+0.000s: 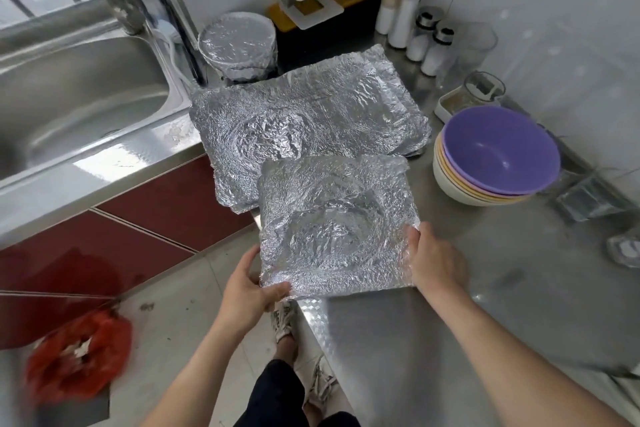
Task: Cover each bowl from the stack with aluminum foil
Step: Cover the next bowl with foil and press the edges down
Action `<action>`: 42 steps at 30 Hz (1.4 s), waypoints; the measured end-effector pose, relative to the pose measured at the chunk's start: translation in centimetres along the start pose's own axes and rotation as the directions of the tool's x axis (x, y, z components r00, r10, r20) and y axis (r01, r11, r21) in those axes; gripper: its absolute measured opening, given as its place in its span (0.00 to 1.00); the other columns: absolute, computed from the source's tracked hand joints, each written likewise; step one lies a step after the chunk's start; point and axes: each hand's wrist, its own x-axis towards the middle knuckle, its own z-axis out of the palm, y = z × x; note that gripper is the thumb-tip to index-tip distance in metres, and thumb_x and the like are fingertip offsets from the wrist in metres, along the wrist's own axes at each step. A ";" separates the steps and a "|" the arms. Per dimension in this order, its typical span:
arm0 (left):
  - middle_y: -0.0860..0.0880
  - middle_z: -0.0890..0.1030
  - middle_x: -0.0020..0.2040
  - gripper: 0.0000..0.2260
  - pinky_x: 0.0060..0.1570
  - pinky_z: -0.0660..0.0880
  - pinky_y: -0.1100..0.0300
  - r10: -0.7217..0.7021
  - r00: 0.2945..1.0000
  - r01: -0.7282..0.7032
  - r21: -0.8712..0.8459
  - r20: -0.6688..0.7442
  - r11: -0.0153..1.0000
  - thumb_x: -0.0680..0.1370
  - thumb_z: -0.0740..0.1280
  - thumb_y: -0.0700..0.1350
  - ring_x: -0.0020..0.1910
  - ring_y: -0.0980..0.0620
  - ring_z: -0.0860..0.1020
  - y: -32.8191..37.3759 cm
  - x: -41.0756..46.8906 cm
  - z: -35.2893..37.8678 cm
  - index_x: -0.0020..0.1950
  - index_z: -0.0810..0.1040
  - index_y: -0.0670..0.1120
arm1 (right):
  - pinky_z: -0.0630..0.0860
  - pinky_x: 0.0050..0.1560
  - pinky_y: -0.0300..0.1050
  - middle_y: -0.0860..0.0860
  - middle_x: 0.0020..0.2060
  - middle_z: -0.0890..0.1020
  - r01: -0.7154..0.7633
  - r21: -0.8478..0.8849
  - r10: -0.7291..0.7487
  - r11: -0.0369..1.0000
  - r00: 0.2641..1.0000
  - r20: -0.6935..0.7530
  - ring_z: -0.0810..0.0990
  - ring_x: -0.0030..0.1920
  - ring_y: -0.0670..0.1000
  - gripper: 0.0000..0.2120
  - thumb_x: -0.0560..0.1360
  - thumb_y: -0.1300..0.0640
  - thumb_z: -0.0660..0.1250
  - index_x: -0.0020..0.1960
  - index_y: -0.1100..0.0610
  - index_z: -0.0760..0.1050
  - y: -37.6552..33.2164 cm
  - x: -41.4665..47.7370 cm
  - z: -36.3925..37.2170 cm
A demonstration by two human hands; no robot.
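The person stands at the corner of the steel counter (485, 288) with a crumpled foil sheet (336, 225) held between both hands. The left hand (252, 282) pinches the sheet's near left corner, thumb on top and fingers curled beneath, out past the counter's edge and over the floor. The right hand (433, 260) grips the sheet's right edge with its fingertips lying on the foil; I can't see where its thumb sits. The sheet has a round, bowl-shaped dent pressed into it, and I can't tell whether anything is under it. Its far edge overlaps the front of a foil pile (311, 121), bigger wrinkled sheets spread across the counter behind it. Behind that pile, against the wall, sits a covered bowl (237, 42), its top wrapped tight and shiny. The stack (495, 156) of bowls, purple one on top, stands on the counter to the right of the sheet, near it but not touching, all of them bare. Shakers (433, 42) line the back wall beyond the stack. The sink (69, 107) lies off to the left, and a red bag (76, 354) sits on the floor below.
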 end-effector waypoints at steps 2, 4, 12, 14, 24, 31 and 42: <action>0.39 0.78 0.35 0.42 0.30 0.74 0.56 0.028 1.000 -0.028 0.006 0.002 1.000 0.68 0.78 0.34 0.27 0.51 0.74 0.0 0.2 -0.2 0.75 0.63 0.56 | 0.65 0.35 0.49 0.59 0.41 0.83 -0.004 0.016 0.004 1.000 1.000 0.002 0.82 0.44 0.62 0.18 0.82 0.43 0.46 0.50 0.56 0.65 0.0 -0.1 -0.1; 0.38 0.76 0.37 0.42 0.32 0.77 0.56 0.055 0.998 -0.055 -0.008 0.017 0.998 0.69 0.77 0.33 0.29 0.48 0.76 0.2 0.3 -0.5 0.76 0.63 0.57 | 0.65 0.35 0.48 0.59 0.40 0.83 -0.018 0.022 0.018 1.000 1.000 -0.018 0.82 0.43 0.62 0.18 0.82 0.43 0.47 0.50 0.56 0.65 0.1 -0.2 -0.2; 0.42 0.71 0.37 0.42 0.32 0.76 0.59 0.010 1.000 -0.012 -0.046 -0.028 0.999 0.69 0.76 0.33 0.33 0.47 0.78 0.4 -0.5 -0.8 0.77 0.61 0.53 | 0.65 0.34 0.48 0.59 0.41 0.83 -0.049 0.022 0.050 0.999 0.997 -0.057 0.81 0.42 0.63 0.18 0.82 0.43 0.49 0.52 0.57 0.66 0.3 -0.2 -0.1; 0.47 0.72 0.41 0.41 0.39 0.73 0.59 0.107 0.979 -0.084 0.138 -0.174 0.987 0.69 0.79 0.41 0.38 0.51 0.75 0.9 -1.0 -0.7 0.76 0.62 0.56 | 0.67 0.34 0.49 0.59 0.42 0.82 -0.065 0.025 0.067 0.998 0.993 -0.095 0.81 0.41 0.63 0.19 0.81 0.42 0.50 0.53 0.57 0.67 0.3 -0.3 -0.1; 0.43 0.66 0.75 0.23 0.72 0.61 0.42 0.657 0.681 -0.536 0.832 0.324 0.144 0.81 0.58 0.55 0.75 0.42 0.64 1.9 1.2 8.7 0.74 0.69 0.48 | 0.71 0.64 0.56 0.59 0.67 0.72 0.311 0.204 -0.244 0.928 0.922 -0.299 0.71 0.67 0.61 0.22 0.79 0.52 0.52 0.68 0.58 0.70 -5.8 -3.1 0.9; 0.47 0.46 0.81 0.29 0.74 0.44 0.41 0.500 0.793 -0.446 0.890 0.347 0.090 0.82 0.41 0.63 0.79 0.49 0.44 -1.4 2.9 8.5 0.80 0.49 0.51 | 0.44 0.75 0.52 0.47 0.78 0.46 0.385 0.061 -0.386 0.921 0.922 0.009 0.43 0.78 0.47 0.30 0.81 0.38 0.38 0.79 0.49 0.44 -5.3 -3.9 4.6; 0.50 0.41 0.81 0.30 0.74 0.38 0.41 0.455 0.838 -0.401 0.905 0.301 0.141 0.81 0.44 0.67 0.79 0.50 0.39 -0.8 2.2 8.4 0.80 0.44 0.56 | 0.42 0.74 0.55 0.43 0.77 0.38 0.247 -0.040 -0.242 0.968 0.965 0.103 0.37 0.77 0.45 0.32 0.78 0.34 0.40 0.78 0.45 0.36 0.9 -1.9 2.9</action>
